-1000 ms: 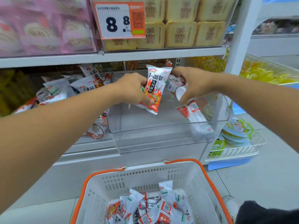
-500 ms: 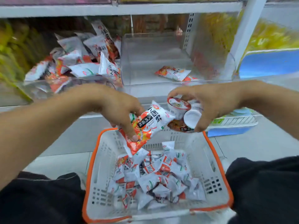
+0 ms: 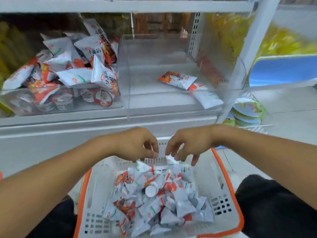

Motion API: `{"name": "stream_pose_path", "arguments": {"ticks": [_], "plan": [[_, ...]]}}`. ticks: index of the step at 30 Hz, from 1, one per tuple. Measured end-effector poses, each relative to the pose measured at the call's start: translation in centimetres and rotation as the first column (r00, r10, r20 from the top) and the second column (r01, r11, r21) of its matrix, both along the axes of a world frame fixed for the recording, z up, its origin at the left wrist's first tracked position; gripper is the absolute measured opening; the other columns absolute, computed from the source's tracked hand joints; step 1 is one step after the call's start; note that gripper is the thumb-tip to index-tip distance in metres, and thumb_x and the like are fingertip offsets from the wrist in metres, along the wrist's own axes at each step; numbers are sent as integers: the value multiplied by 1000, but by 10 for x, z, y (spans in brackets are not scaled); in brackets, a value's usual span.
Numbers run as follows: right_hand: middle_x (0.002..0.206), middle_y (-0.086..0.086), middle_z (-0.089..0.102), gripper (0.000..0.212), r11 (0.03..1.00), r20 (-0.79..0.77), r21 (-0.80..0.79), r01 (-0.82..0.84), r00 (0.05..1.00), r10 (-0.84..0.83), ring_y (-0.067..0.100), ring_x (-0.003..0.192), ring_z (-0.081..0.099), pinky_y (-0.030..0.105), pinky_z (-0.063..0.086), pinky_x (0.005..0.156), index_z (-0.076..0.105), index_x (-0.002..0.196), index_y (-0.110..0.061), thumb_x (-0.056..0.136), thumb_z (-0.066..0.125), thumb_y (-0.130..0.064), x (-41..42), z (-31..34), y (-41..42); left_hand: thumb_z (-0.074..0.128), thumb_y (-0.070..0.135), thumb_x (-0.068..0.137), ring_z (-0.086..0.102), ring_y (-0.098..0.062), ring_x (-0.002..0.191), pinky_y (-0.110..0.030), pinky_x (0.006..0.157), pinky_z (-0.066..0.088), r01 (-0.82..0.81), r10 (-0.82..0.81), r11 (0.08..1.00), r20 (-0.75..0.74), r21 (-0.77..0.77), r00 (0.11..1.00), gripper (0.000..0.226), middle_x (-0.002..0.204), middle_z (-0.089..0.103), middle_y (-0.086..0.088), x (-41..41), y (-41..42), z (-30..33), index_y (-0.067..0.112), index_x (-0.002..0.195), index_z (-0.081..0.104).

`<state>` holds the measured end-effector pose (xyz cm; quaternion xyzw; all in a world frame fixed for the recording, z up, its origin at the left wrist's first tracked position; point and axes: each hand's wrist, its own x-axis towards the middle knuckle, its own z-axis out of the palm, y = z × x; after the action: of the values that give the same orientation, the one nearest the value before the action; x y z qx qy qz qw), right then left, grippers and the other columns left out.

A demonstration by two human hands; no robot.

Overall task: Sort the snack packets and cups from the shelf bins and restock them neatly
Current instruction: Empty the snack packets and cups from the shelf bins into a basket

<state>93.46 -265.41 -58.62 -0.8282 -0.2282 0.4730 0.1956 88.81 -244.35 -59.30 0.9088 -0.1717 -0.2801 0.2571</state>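
Both forearms are reaching forward and down over the white plastic basket with the orange rim (image 3: 228,200), wrists bent so the hands are hanging close together above its far wall. The left hand (image 3: 135,143) is holding nothing, its fingers (image 3: 151,150) drooping loosely curled; the right hand (image 3: 187,143) is likewise released, fingers spread downward just above the heap of white-and-orange snack packets (image 3: 154,200) and the small white cup (image 3: 151,191) lying in the basket. On the shelf beyond, the clear plastic bin on the right (image 3: 171,107) is holding two more packets (image 3: 177,80), while the clear bin on the left (image 3: 68,109) is sitting crammed with packets and red-lidded cups (image 3: 103,98). Pale floor is showing at right.
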Motion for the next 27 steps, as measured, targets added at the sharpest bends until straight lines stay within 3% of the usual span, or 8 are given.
{"name": "stream_pose_path", "arguments": {"ticks": [6,9,11,13,17,19,22,27], "plan": [[84,11,69,12,888,407,396,234,822,-398,27,75,70,37,61,63,67,104,-5,93,66,-8,94,127,-30,67,31,93,72,-19,69,-31,55,59,-131,208,961,327,-242,922,17,79,74,-4,87,-13,133,15,89,70],[114,15,66,49,960,582,-75,271,793,-179,36,93,69,45,63,65,62,120,-5,80,82,-27,139,110,-15,70,37,89,67,-24,101,-30,82,55,-92,18,987,469,135,883,29,107,72,-1,156,-26,121,20,112,68],[134,13,57,77,877,508,-424,228,861,22,33,101,65,39,61,56,49,140,-12,77,83,-41,150,96,-3,71,36,89,55,-27,122,-32,98,45,-52,-124,924,426,379,896,51,132,60,-6,195,-35,97,15,132,56],[137,15,54,82,829,499,-531,177,855,138,25,93,60,27,52,46,35,150,-12,85,75,-42,152,87,3,73,33,87,46,-28,132,-34,106,39,-27,-169,889,382,457,909,66,145,48,-10,226,-44,75,12,142,45],[129,16,52,77,886,461,-412,213,887,1,34,101,65,39,61,71,34,149,-20,84,75,-16,182,62,-3,73,35,87,31,-23,145,-36,117,30,11,-173,894,323,448,931,89,161,26,0,263,-56,50,24,157,19],[130,15,50,75,906,413,-327,269,903,-119,32,100,64,41,60,79,41,144,-26,79,77,-12,190,63,-6,71,34,87,49,-26,129,-39,107,42,32,-210,872,313,489,926,65,147,47,-2,271,-58,41,28,144,41],[106,15,66,48,937,448,-111,331,859,-250,26,77,59,31,51,62,69,118,-14,72,75,-25,197,82,-11,62,30,91,59,-29,94,-34,80,50,-14,-239,864,433,504,869,7,107,64,-6,276,-55,39,25,94,58],[80,17,62,37,914,460,191,358,790,-406,24,65,55,32,45,56,74,96,-7,67,72,-30,173,124,-27,66,33,88,58,-29,78,-33,64,43,-51,-127,969,663,242,738,22,74,60,0,239,-42,90,22,73,55]]}}
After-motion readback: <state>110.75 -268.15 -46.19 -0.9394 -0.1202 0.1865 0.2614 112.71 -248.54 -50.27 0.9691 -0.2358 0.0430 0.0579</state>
